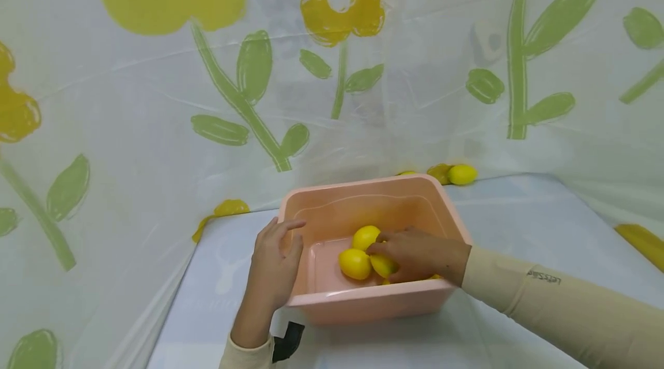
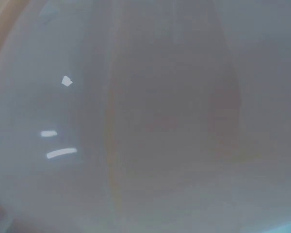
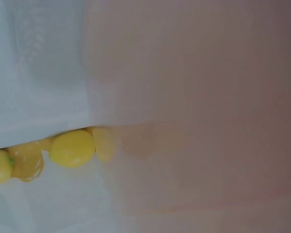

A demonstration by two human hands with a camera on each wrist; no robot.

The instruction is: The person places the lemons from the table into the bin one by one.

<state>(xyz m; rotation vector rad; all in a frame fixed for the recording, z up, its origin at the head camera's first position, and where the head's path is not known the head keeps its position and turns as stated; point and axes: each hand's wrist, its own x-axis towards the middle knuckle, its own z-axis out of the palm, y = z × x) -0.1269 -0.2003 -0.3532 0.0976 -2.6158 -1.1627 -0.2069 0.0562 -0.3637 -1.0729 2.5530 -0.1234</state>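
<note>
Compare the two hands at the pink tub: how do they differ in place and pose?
The left hand rests on the pink tub's near left rim with loosely bent fingers, holding nothing; the right hand reaches inside the tub. The right hand's fingers curl onto a lemon among the lemons; the left hand touches none. Both wear cream sleeves.

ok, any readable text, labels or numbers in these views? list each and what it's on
"LETSSLIM", as best it reads: small dark print on the beige sleeve of the right arm, seen upside down in the head view and too small to be sure of every letter.
Nothing readable on the pink tub, the lemons or the flowered sheet; both wrist views are blurred.
</note>
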